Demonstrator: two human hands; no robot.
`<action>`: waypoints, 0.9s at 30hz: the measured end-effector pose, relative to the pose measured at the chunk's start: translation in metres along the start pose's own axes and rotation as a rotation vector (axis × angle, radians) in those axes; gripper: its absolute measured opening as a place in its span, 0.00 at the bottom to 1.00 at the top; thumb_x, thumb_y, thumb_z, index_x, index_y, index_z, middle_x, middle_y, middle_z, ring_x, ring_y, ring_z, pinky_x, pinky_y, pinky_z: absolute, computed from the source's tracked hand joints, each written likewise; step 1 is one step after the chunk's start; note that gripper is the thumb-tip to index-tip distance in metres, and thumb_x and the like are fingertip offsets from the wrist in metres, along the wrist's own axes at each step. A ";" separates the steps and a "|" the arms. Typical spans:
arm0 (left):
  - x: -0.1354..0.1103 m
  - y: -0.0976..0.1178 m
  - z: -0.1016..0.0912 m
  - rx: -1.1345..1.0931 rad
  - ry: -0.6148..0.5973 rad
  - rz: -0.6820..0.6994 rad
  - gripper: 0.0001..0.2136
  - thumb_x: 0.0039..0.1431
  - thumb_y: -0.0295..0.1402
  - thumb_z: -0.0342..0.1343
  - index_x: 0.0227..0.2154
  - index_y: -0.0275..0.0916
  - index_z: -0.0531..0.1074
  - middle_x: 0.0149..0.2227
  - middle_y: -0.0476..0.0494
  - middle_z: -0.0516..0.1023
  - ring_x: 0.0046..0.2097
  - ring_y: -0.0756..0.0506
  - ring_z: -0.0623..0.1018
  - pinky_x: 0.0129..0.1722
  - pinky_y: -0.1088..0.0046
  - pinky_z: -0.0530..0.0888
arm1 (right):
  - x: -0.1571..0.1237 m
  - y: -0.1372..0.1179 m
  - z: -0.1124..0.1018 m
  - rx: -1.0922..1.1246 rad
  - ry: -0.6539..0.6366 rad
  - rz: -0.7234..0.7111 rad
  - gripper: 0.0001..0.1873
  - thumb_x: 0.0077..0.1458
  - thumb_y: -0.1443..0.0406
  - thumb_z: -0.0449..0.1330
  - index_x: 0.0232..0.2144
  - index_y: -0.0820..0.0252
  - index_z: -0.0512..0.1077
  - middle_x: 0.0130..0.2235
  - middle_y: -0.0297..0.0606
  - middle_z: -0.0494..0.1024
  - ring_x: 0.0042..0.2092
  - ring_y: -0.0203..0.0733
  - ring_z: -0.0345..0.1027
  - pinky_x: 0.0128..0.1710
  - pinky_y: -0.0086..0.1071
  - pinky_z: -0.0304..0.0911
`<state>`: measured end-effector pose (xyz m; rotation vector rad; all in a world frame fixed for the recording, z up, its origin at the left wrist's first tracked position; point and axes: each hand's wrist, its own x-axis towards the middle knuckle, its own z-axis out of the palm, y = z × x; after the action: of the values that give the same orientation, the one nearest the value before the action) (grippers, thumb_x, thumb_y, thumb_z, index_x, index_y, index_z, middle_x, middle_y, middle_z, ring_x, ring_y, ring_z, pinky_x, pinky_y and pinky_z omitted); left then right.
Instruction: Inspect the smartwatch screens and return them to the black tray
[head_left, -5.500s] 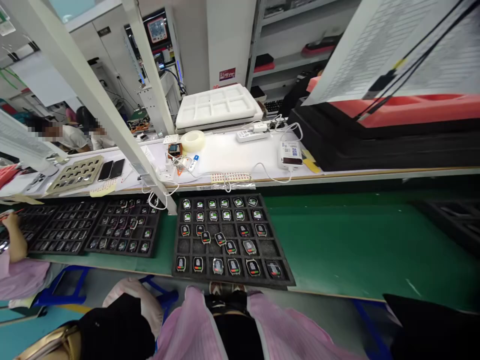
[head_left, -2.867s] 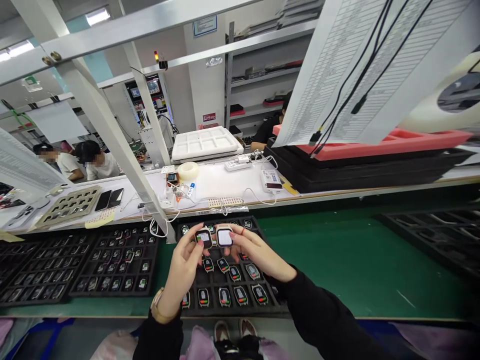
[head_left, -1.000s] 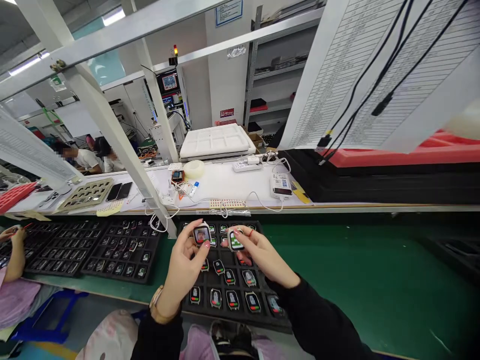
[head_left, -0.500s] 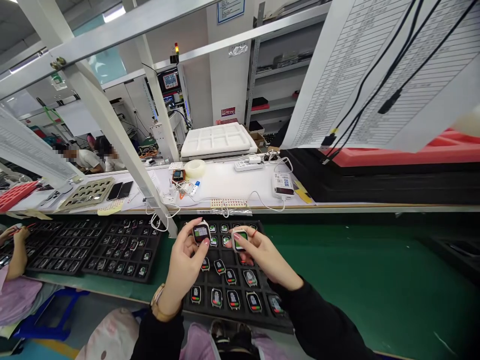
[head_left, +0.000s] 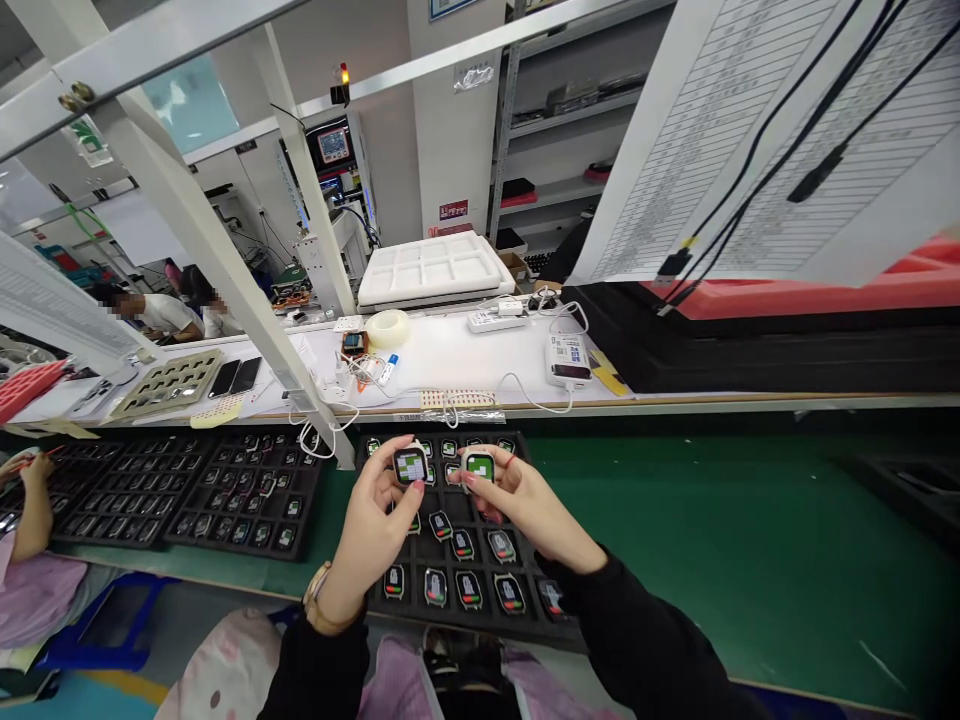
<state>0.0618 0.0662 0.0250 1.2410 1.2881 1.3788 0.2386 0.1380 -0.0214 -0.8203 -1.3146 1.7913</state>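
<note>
I've got a lit watch pinched in my left hand point(head_left: 379, 515) and another in my right hand point(head_left: 517, 500), both above the black tray point(head_left: 559, 625) – a loose grip could drop one onto the watches below.

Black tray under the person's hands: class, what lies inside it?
The black tray holds small watch bodies with lit screens. The left hand and right hand, each holding one, cover its middle compartments.

The left hand point(head_left: 379, 520) holds up a small watch point(head_left: 410, 466) with a lit screen, and the right hand point(head_left: 525, 500) holds another watch point(head_left: 479, 467) beside it, above a black tray point(head_left: 559, 620) of watches on the green table point(head_left: 712, 530).
</note>
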 end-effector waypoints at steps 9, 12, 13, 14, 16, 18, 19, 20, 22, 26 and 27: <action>0.003 -0.005 -0.002 0.010 0.023 -0.010 0.18 0.58 0.37 0.57 0.52 0.43 0.66 0.50 0.42 0.72 0.45 0.48 0.76 0.42 0.75 0.74 | 0.000 0.008 -0.003 0.101 0.005 0.021 0.30 0.51 0.47 0.65 0.47 0.59 0.65 0.41 0.45 0.76 0.28 0.35 0.63 0.18 0.24 0.54; 0.003 -0.009 -0.003 0.021 0.054 -0.020 0.17 0.58 0.39 0.58 0.49 0.43 0.67 0.47 0.43 0.73 0.41 0.49 0.76 0.39 0.75 0.75 | -0.002 0.010 -0.003 0.076 -0.020 0.018 0.33 0.48 0.52 0.69 0.50 0.57 0.63 0.44 0.45 0.76 0.30 0.35 0.63 0.19 0.24 0.56; 0.004 -0.011 -0.004 0.017 0.059 -0.021 0.16 0.58 0.39 0.58 0.48 0.42 0.68 0.47 0.43 0.74 0.40 0.49 0.76 0.39 0.75 0.75 | -0.003 0.011 -0.004 0.074 -0.018 0.018 0.33 0.48 0.52 0.69 0.50 0.58 0.63 0.44 0.45 0.76 0.30 0.35 0.63 0.19 0.24 0.56; 0.004 -0.012 -0.004 0.012 0.065 -0.020 0.16 0.57 0.38 0.59 0.48 0.42 0.68 0.46 0.43 0.74 0.41 0.49 0.76 0.39 0.75 0.74 | -0.004 0.011 -0.004 0.079 -0.015 0.018 0.33 0.48 0.52 0.69 0.51 0.58 0.63 0.44 0.45 0.76 0.30 0.35 0.63 0.20 0.24 0.56; 0.004 -0.015 -0.004 0.012 0.080 -0.017 0.15 0.57 0.38 0.59 0.46 0.41 0.68 0.45 0.44 0.74 0.42 0.49 0.76 0.39 0.77 0.74 | -0.006 0.011 -0.006 0.098 -0.012 0.018 0.32 0.50 0.52 0.68 0.51 0.58 0.63 0.44 0.46 0.76 0.29 0.35 0.62 0.20 0.24 0.56; 0.003 -0.017 -0.005 0.023 0.085 -0.014 0.15 0.57 0.38 0.59 0.46 0.42 0.68 0.46 0.43 0.73 0.42 0.49 0.75 0.39 0.77 0.73 | -0.008 0.011 -0.008 0.118 -0.012 0.014 0.30 0.52 0.52 0.66 0.52 0.59 0.63 0.44 0.47 0.76 0.29 0.35 0.61 0.20 0.25 0.56; 0.002 -0.017 -0.005 0.030 0.077 -0.017 0.16 0.58 0.38 0.58 0.48 0.42 0.68 0.47 0.43 0.73 0.42 0.49 0.75 0.39 0.76 0.73 | -0.009 0.012 -0.009 0.124 -0.013 0.009 0.30 0.52 0.52 0.66 0.51 0.59 0.63 0.44 0.47 0.76 0.29 0.35 0.61 0.20 0.25 0.56; 0.001 -0.018 -0.006 0.036 0.062 -0.023 0.17 0.59 0.38 0.57 0.49 0.43 0.67 0.49 0.43 0.73 0.42 0.50 0.75 0.39 0.76 0.73 | -0.010 0.012 -0.010 0.126 -0.015 0.004 0.29 0.52 0.52 0.66 0.51 0.59 0.64 0.45 0.48 0.75 0.29 0.35 0.61 0.20 0.25 0.56; -0.001 -0.023 -0.009 0.043 0.016 -0.046 0.19 0.60 0.39 0.56 0.53 0.44 0.65 0.52 0.42 0.71 0.41 0.50 0.75 0.40 0.76 0.73 | -0.013 0.014 -0.011 0.117 -0.021 -0.010 0.29 0.52 0.54 0.67 0.51 0.58 0.64 0.45 0.47 0.75 0.29 0.34 0.61 0.21 0.25 0.57; -0.002 -0.058 -0.024 0.091 -0.025 -0.112 0.25 0.57 0.38 0.57 0.58 0.46 0.60 0.56 0.41 0.68 0.45 0.48 0.75 0.40 0.75 0.73 | -0.017 0.017 -0.014 0.062 -0.007 -0.012 0.29 0.51 0.55 0.68 0.50 0.58 0.64 0.45 0.46 0.75 0.28 0.33 0.61 0.21 0.25 0.57; -0.002 -0.073 -0.030 0.134 -0.023 -0.137 0.26 0.57 0.39 0.57 0.58 0.46 0.60 0.55 0.40 0.69 0.44 0.48 0.75 0.40 0.75 0.73 | -0.019 0.017 -0.015 0.051 0.001 -0.001 0.27 0.51 0.55 0.68 0.49 0.58 0.64 0.45 0.46 0.75 0.27 0.32 0.61 0.20 0.25 0.57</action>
<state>0.0293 0.0670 -0.0472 1.2295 1.4414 1.1943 0.2573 0.1256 -0.0408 -0.7919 -1.2636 1.8158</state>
